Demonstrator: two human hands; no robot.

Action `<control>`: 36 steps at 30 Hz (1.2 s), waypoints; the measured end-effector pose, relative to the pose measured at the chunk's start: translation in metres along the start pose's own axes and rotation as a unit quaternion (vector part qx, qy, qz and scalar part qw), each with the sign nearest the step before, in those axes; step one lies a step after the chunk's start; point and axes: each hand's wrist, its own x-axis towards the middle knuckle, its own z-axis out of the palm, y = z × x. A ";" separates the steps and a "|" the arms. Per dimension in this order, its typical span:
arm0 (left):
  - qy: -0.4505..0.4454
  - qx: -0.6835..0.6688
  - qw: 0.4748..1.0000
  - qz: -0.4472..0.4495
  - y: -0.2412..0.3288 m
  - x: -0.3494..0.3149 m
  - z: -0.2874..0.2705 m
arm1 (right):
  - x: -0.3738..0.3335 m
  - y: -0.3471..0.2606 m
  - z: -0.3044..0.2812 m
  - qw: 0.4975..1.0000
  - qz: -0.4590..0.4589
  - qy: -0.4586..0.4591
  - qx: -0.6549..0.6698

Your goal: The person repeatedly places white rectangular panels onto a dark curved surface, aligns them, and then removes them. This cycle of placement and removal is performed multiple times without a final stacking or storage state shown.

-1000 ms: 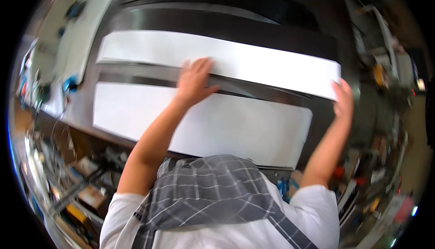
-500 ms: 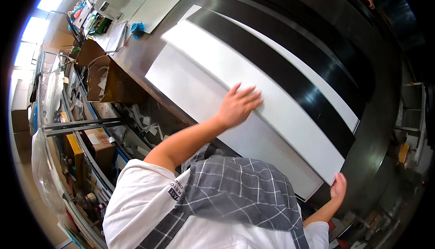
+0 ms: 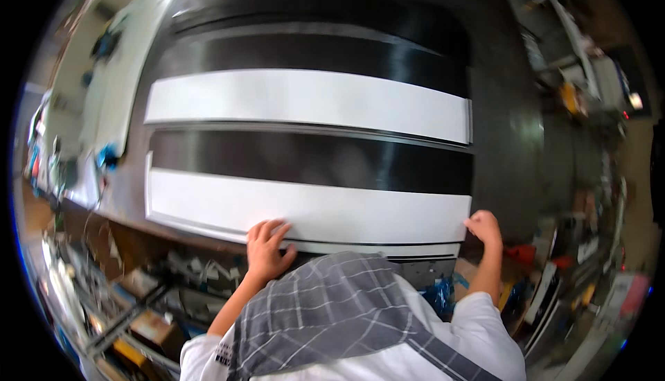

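A long white strip (image 3: 312, 204) lies on the dark worktable in front of me, its upper side bordered by a glossy black band (image 3: 312, 163). My left hand (image 3: 267, 248) rests at the strip's near edge, left of the middle, thumb and fingers apart. At the right end of the strip, my right hand (image 3: 483, 228) has its fingers curled in a pinch on the edge. Thin white and black edges of a sheet show beneath the strip on the near side. Farther back lies another white strip (image 3: 305, 100), with glossy black sheets (image 3: 298, 52) behind it.
A pale board (image 3: 114, 93) covers the table's left side, with a small blue object (image 3: 107, 156) near its corner. Below the table's left edge are scraps and a shelf rack (image 3: 131, 312). Dark tabletop (image 3: 509, 138) extends to the right.
My view has turned, so the strips now run nearly level across it. My left hand has gone from the strip's surface to its near edge. The right hand stays at the right end.
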 end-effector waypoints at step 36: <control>-0.027 0.133 0.981 -0.138 -0.023 0.053 0.014 | 0.316 -0.248 -0.156 0.816 -0.011 0.111 0.567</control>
